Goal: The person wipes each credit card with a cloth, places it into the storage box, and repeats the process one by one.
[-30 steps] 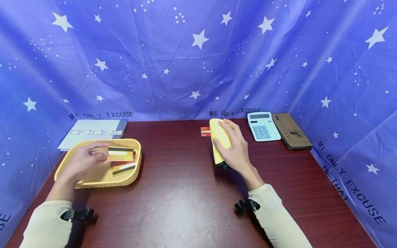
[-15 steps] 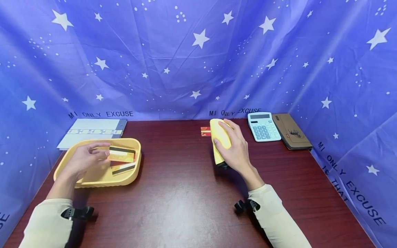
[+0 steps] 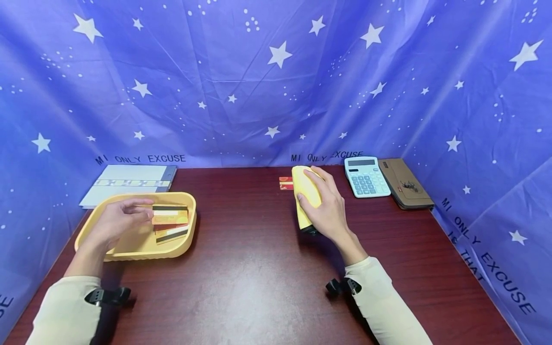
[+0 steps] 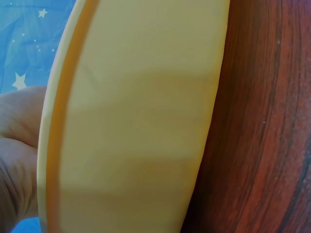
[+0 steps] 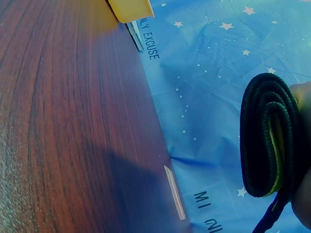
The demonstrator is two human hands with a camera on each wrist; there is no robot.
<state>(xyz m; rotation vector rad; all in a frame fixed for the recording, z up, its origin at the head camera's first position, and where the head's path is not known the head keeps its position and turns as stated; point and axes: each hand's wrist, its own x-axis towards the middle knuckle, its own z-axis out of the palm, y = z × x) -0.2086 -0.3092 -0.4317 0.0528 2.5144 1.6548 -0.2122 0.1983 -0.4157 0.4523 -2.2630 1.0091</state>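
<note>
My left hand (image 3: 116, 221) is inside the yellow plastic tray (image 3: 188, 242), fingertips loosely spread at the left end of an orange bank card (image 3: 170, 219) with a black stripe. That card lies over a red card and another striped card (image 3: 173, 234). In the left wrist view the tray wall (image 4: 136, 121) hides the fingertips and cards. On the right, my right hand (image 3: 325, 201) grips a rolled-up yellow cloth (image 3: 303, 211). Its rolled black edge (image 5: 257, 136) shows in the right wrist view. Beside the roll lies a red card (image 3: 285, 183), partly hidden.
A white calculator (image 3: 366, 177) and a brown wallet (image 3: 407, 184) lie at the back right. Behind the tray is a white box-like item (image 3: 129, 177). Blue star-print curtain (image 3: 241, 72) surrounds the dark wooden table (image 3: 246, 268).
The orange card has tilted, dropped slightly and levelled out over the other cards. My left hand has barely shifted. My right hand and the rolled cloth have stayed in place.
</note>
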